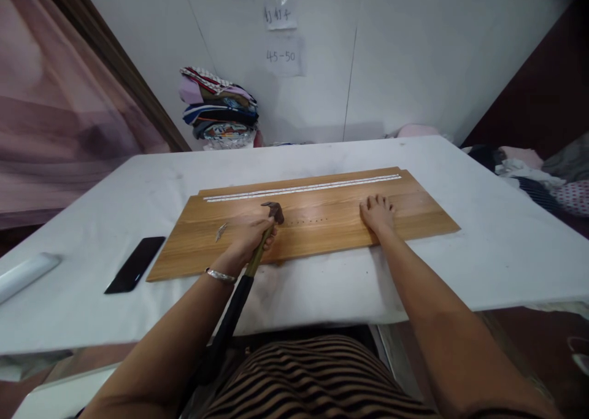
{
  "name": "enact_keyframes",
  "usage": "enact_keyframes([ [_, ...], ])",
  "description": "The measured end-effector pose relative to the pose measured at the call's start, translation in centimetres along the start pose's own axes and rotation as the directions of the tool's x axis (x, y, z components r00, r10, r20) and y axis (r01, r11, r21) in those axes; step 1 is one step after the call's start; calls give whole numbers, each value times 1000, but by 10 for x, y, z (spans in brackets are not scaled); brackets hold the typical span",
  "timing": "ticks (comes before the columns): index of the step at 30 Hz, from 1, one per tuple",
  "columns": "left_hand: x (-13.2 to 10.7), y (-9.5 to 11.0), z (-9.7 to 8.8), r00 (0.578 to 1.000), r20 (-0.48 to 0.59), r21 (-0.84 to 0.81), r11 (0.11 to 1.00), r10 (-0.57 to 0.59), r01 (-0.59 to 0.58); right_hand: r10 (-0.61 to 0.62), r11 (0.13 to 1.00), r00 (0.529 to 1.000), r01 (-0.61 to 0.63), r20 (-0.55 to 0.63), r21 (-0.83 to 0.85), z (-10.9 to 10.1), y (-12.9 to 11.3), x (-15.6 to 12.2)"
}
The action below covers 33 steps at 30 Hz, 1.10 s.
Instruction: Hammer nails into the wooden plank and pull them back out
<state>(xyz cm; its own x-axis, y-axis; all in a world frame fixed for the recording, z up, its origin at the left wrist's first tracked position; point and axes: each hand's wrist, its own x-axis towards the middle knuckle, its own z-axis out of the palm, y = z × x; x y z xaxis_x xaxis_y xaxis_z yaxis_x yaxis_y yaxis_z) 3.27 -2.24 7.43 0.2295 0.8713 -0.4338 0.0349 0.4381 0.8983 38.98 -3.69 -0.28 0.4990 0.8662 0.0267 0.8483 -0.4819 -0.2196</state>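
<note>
My left hand (255, 235) is wrapped round the handle of a claw hammer (271, 215), close under its metal head. The long dark grip of the hammer slants down toward my lap. Under the hammer head lies a wooden board (331, 235) with a short row of small dark dots (310, 221), holes or nail heads, I cannot tell which. A few loose nails (221, 231) rest on the board left of my left hand. On the board's right half my right hand (378, 213) lies palm down, fingers apart, holding nothing.
A white strip with markings (299, 189) runs along the board's far side. Left of the board, a black phone (135, 264) and a white tube-like object (28, 275) lie on the white table (161, 173). Folded clothes (221, 109) are stacked behind it by the wall.
</note>
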Motion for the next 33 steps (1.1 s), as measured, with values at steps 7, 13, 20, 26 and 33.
enact_keyframes([
  [7,0,0,0,1000,-10,17,1000,-3,3,-8,1000,1000,8,9,-2,0,1,0],
  [13,-1,1,1,1000,0,15,1000,-21,21,-5,1000,1000,6,13,-7,2,1,2],
  [20,0,3,2,1000,-20,1,1000,-2,2,-6,1000,1000,6,3,6,-1,0,0],
  [26,0,4,3,999,-30,14,999,-37,37,-11,1000,1000,11,-11,9,0,0,-1],
  [33,2,2,1,1000,-9,6,1000,-13,13,2,1000,1000,-2,1,-2,-2,-1,0],
])
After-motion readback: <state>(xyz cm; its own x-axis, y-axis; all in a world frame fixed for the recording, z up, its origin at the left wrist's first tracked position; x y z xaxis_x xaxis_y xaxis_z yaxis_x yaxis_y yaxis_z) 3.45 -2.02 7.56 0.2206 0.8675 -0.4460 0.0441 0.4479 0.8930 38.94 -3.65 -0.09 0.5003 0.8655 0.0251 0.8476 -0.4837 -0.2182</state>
